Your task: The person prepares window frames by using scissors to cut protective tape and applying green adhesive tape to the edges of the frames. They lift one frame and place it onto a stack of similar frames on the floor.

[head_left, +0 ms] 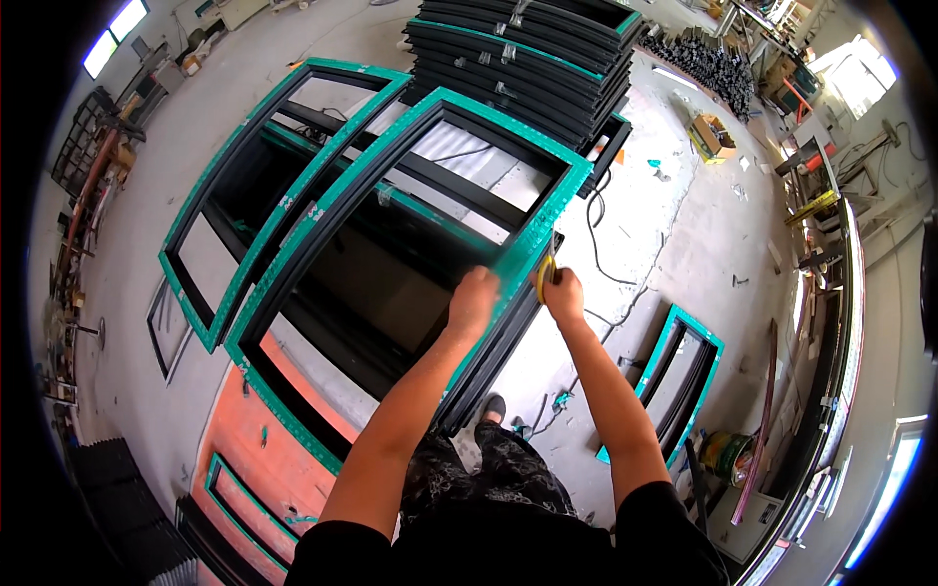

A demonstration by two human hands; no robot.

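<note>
A large dark window frame point(322, 217), its face covered with green film, lies in front of me on top of other frames. My left hand point(474, 301) is over its right side rail, fingers curled in and partly smeared by motion. A green blur lies beside its fingertips; what they grip, if anything, I cannot make out. Just outside the same rail, my right hand point(564, 293) is closed round a tool with a yellow loop handle point(545, 277), which looks like scissors. Its dark end points up, away from me.
A second green-faced frame point(230, 186) lies to the left. Behind rises a tall stack of black frames point(518, 73). A small green frame point(674, 381) rests on the floor at right, near a black cable point(598, 230). An open cardboard box point(711, 139) stands farther back.
</note>
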